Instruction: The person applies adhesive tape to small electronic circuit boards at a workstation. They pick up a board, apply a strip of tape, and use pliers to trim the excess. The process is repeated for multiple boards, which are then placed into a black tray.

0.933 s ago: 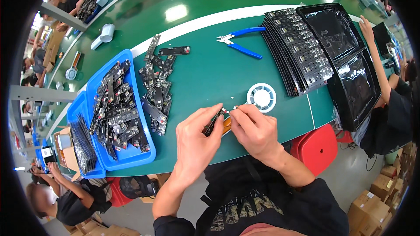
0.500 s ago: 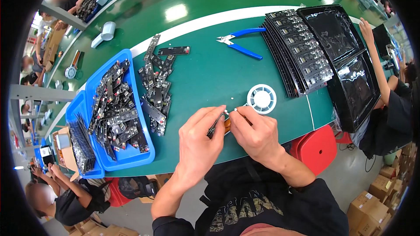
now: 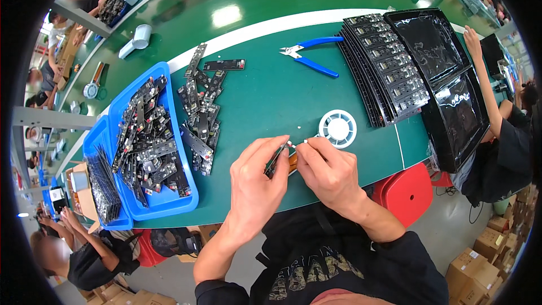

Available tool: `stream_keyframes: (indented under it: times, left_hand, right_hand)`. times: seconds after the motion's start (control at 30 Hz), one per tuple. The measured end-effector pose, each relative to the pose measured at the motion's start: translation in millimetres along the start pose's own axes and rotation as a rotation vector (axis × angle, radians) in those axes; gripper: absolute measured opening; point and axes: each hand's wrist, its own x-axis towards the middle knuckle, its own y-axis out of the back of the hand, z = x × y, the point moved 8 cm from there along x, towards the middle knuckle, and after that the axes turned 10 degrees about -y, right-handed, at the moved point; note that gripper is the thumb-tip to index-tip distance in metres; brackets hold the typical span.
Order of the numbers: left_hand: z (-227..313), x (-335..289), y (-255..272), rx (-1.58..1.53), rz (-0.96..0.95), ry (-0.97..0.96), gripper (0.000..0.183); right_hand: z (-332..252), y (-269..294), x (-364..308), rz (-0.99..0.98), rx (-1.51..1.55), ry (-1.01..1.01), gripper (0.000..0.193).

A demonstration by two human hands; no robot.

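Note:
My left hand [image 3: 257,183] grips a small dark circuit board [image 3: 275,161] just above the green table's near edge. My right hand [image 3: 327,172] meets it from the right, with finger and thumb pinched on a tiny white part [image 3: 299,143] at the board's tip. An orange-brown piece [image 3: 293,162] shows between the two hands; what it belongs to is hidden. A white round tape reel [image 3: 337,129] lies just beyond my right hand.
A loose pile of dark boards [image 3: 200,116] lies left of my hands, beside a blue bin [image 3: 169,192] full of them. Blue-handled cutters [image 3: 310,56] lie farther back. Black trays [image 3: 435,62] with stacked boards stand at right. Other people work nearby.
Both hands stay together at the same spot; the fingers have shifted slightly on the small board and white part.

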Motion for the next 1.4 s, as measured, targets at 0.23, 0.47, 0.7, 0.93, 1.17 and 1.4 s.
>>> stream_keyframes:
  times: [0.23, 0.47, 0.7, 0.93, 1.17, 1.4]
  left_hand:
    - [-1.0, -1.1, -1.2, 0.019, 0.036, -0.083, 0.024]
    - [0.1, -0.3, -0.1, 0.025, 0.02, -0.036, 0.025]
    - [0.3, -1.0, -1.0, 0.032, 0.021, -0.059, 0.025]
    - [3.5, -2.6, -2.5, 0.108, -0.005, -0.096, 0.025]
    - [6.2, -2.9, -4.1, 0.11, -0.041, -0.077, 0.024]
    - [-0.7, -2.4, -6.5, 0.037, -0.072, 0.036, 0.023]
  right_hand:
    - [-1.4, -0.5, 0.5, -0.004, -0.011, 0.012, 0.025]
    - [-2.3, 1.4, 0.8, 0.008, -0.01, 0.018, 0.025]
    - [-3.4, 0.7, 2.4, -0.035, -0.016, 0.015, 0.025]
    - [-4.7, -0.6, 5.4, -0.091, -0.03, 0.017, 0.024]
    - [-1.0, 0.3, 7.7, -0.125, 0.038, -0.078, 0.019]
    - [-0.7, -2.3, 6.9, -0.161, 0.045, -0.109, 0.019]
